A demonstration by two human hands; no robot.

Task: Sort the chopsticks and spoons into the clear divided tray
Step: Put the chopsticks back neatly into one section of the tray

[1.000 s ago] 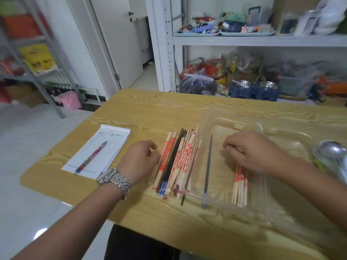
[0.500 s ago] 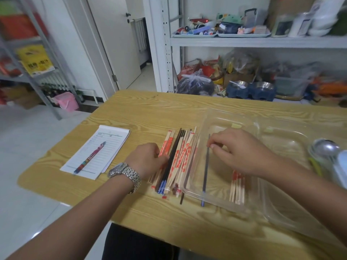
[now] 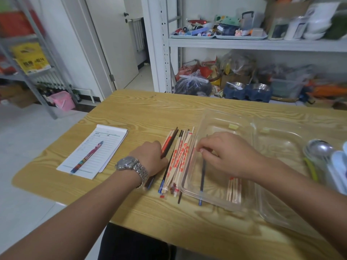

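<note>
While the left hand [image 3: 150, 159] grips dark chopsticks [image 3: 169, 143], the right hand [image 3: 227, 156] pinches a blue chopstick [image 3: 202, 175].

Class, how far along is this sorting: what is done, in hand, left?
Done: a few pale chopsticks lie in the tray's left compartment. In hand: the right hand pinches a dark chopstick there; the left hand grips red and dark chopsticks. Left: the pile on the table, and the spoons outside the tray.

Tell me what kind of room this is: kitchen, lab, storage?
Probably a storeroom or back room used as a workspace. White metal shelving is crammed with mixed clutter, a tied plastic bag and boxes sit on the bottom shelf, and a notepad lies on the wooden table.
</note>
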